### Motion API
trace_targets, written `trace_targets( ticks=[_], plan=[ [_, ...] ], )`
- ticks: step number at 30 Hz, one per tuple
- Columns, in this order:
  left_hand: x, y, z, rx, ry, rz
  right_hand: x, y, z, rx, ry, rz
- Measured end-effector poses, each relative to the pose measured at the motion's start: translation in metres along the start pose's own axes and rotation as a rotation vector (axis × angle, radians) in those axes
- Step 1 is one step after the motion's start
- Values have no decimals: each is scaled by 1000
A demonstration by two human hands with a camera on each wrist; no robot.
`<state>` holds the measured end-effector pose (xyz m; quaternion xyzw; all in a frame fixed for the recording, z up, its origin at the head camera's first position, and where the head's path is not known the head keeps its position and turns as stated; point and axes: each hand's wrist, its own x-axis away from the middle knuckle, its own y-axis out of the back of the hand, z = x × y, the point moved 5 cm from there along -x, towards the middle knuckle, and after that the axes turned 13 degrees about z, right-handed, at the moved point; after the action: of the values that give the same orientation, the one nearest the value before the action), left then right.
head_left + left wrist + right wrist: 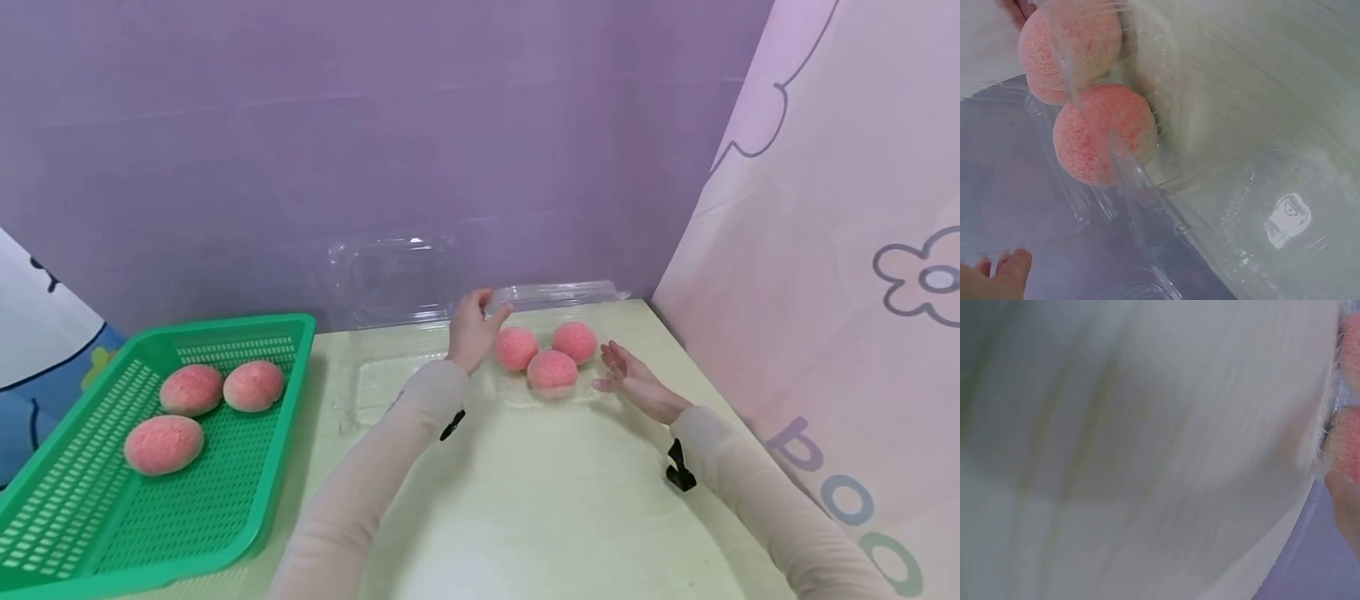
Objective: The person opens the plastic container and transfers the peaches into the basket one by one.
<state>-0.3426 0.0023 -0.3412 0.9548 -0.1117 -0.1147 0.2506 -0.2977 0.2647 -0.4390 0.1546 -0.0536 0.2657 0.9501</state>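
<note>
Three pink, rough-topped round buns [552, 372] sit together in the base of a clear plastic clamshell box [517, 402], whose lid [558, 292] stands raised at the back. My left hand [474, 332] is at the box's back left corner, thumb and fingers apart near the lid's left end. In the left wrist view its fingertips [1016, 262] show beside the clear lid, and a bun [1107, 134] shows its paler underside. My right hand [637, 383] is at the box's right side, fingers spread loosely. The right wrist view shows one fingertip [1335, 484] right at the box's edge.
A second clear clamshell box [393, 283] stands with its lid up, left of the first. At the left, a green plastic basket [288, 417] holds three more pink buns [163, 445]. A purple cloth [375, 125] hangs behind the table [525, 500]; a pink printed cloth [840, 292] hangs at the right.
</note>
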Motion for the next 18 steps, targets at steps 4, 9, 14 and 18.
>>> trace_targets(
  ticks=[4, 9, 14, 18],
  plan=[
    [-6, 6, 4, 40, 19, -39, -2, -1, -1, 1, -5, 2],
    [-24, 18, 6, 78, 63, -25, -3, -2, 0, -2, -1, 4],
    [-47, 25, 5, -10, 36, 77, -2, -2, 1, 10, -3, -8],
    [-56, 29, 6, -8, 34, 145, -2, -5, 0, 5, -17, -14]
  ],
)
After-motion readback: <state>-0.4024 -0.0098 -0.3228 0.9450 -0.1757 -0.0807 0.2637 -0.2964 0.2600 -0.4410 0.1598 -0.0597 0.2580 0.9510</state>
